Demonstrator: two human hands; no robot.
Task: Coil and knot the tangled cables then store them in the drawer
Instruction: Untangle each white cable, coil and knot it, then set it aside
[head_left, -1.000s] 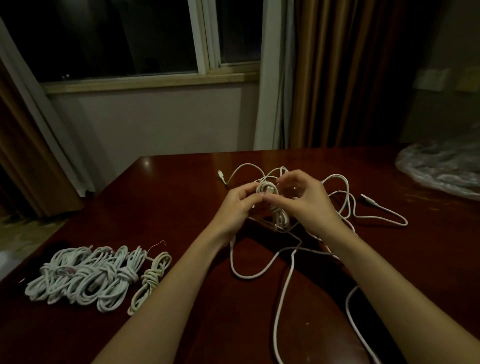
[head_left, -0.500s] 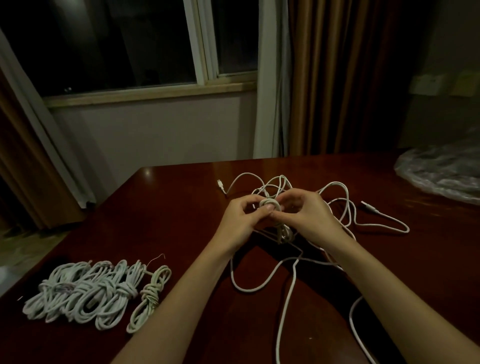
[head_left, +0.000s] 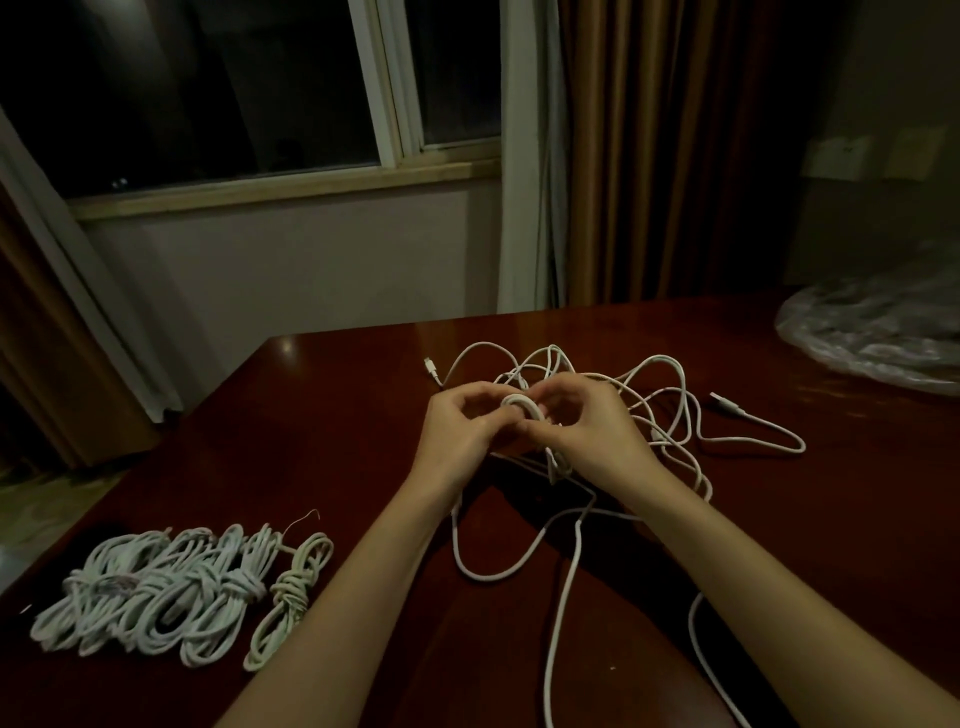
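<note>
Both hands meet over the middle of the table. Left hand (head_left: 462, 428) curls its fingers and thumb around one side of a small white coil (head_left: 524, 408), and the right hand (head_left: 587, 426) pinches the other side with bent fingers. This coil is a few round loops of thin, smooth cable, held up a little above the wood.

More of the same cable hangs down from the coil and runs in long, soft bends toward the near edge. Behind and to the right of the hands lies the tangled cable pile (head_left: 670, 410), a loose mess of white loops with small plugs at the ends.

All of it rests on the table (head_left: 311, 431), which is dark red-brown wood, shiny and smooth.

Far to the left, near the table edge, sit the knotted bundles (head_left: 171, 592), fat white cable rolls lying side by side, each tied in the middle. At the far right lies a crinkly clear plastic bag (head_left: 878, 332). Behind the table hang long brown curtains (head_left: 670, 150) with straight folds, beside a dark window (head_left: 208, 88).
</note>
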